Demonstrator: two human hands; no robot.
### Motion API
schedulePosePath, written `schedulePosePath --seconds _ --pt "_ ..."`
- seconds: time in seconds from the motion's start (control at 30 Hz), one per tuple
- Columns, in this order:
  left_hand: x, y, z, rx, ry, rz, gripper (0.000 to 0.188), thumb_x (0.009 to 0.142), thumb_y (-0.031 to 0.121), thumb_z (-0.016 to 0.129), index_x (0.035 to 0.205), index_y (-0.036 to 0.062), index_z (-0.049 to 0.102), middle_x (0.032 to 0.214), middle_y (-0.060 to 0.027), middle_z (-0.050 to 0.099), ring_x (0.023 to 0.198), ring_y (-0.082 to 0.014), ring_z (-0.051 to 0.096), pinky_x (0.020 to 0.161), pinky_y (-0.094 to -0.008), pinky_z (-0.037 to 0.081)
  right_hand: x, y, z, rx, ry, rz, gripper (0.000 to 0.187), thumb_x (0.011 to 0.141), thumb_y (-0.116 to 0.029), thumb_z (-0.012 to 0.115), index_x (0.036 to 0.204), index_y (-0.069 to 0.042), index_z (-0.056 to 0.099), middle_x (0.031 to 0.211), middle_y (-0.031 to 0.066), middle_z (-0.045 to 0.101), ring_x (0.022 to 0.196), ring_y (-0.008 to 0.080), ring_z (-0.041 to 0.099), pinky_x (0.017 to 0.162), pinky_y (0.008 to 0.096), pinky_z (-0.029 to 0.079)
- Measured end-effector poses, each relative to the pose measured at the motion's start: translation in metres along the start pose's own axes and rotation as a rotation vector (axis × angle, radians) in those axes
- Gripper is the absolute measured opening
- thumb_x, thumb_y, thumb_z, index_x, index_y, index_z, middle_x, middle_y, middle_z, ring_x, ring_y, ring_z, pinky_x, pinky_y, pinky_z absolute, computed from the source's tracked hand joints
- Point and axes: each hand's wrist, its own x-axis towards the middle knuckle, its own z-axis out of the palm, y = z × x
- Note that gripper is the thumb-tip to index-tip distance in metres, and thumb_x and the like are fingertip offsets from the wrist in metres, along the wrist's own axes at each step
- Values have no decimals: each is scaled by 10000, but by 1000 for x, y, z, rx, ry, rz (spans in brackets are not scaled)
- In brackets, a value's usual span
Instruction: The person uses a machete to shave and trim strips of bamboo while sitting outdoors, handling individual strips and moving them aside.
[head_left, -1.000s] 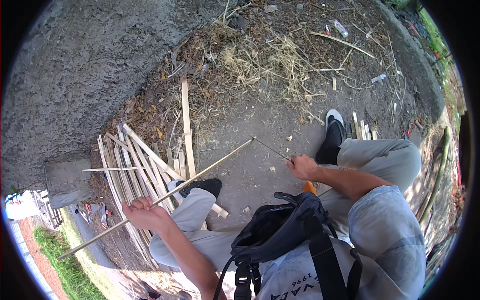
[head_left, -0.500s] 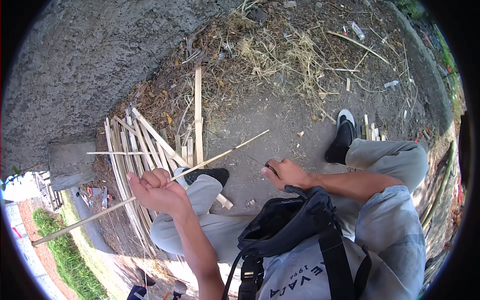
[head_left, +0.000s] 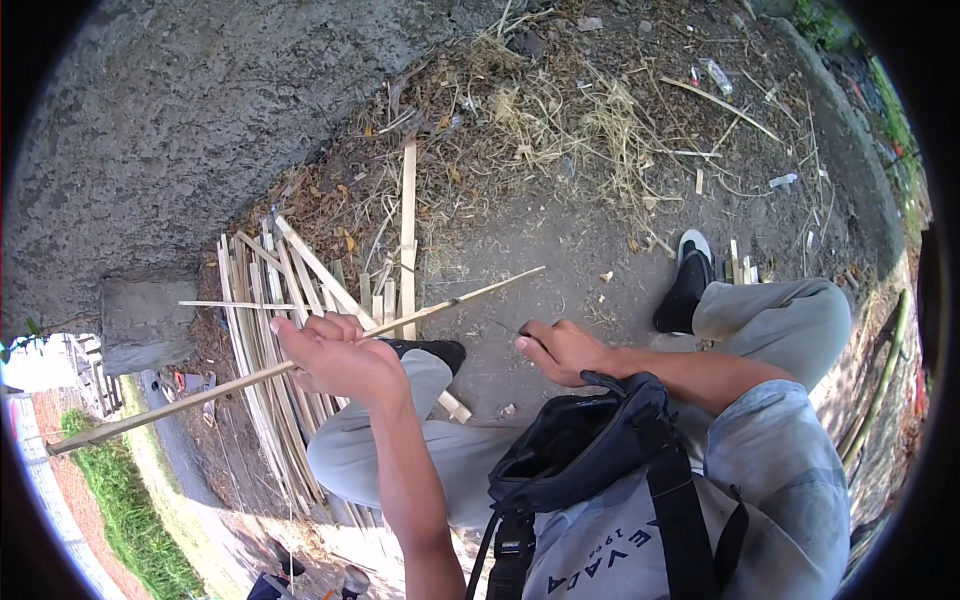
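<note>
My left hand (head_left: 348, 366) is closed around a long, thin bamboo strip (head_left: 170, 408). The strip slants across in front of me, its low end far out to the left and its pale tip near the middle, with a dark node partway along. In my right hand (head_left: 572, 352) is a knife; its thin blade (head_left: 506, 327) points left toward the strip, apart from it. The fingers hide the knife's handle.
A pile of split bamboo strips (head_left: 250, 350) lies at left beside a stone block (head_left: 150, 322) and a rough grey wall (head_left: 200, 130). Fibre shavings (head_left: 600, 125) litter the ground ahead. My black bag (head_left: 570, 450) hangs at my front, and my shoes (head_left: 686, 290) flank the ground between.
My left hand has shifted right and slightly away from me. The strip's left end has swung up, so it slants less. The right hand, still gripping the knife, has barely moved.
</note>
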Motion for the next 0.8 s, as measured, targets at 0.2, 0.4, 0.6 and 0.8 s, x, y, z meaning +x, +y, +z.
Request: schedulePosePath --seconds 0.2,0.4,0.6,0.8 --pt "-10 1 12 1 -11 -38 403 968 322 544 716 98 324 481 13 273 459 -104 265 462 -283 261 22 74 22 -138 202 198 423 984 -365 399 1018 15 580 746 283 621 777 473 617 735 538 474" --pt "-4 -3 9 14 39 -20 411 973 329 534 727 71 330 483 0 297 464 -104 291 451 -283 267 17 37 16 -80 135 162 438 978 -368 413 1021 32 585 750 288 623 766 484 612 741 535 480" --pt "-4 3 15 11 49 -44 415 985 295 507 665 116 311 481 4 278 457 -106 280 455 -282 266 20 50 40 53 289 76 443 975 -358 420 1000 50 590 737 293 604 772 481 612 732 534 467" --pt "4 -4 7 -12 82 -22 387 963 253 532 675 117 312 472 12 279 440 -105 267 448 -281 259 37 97 38 -125 224 375 442 958 -400 438 992 1 621 773 282 633 786 482 618 747 542 482"
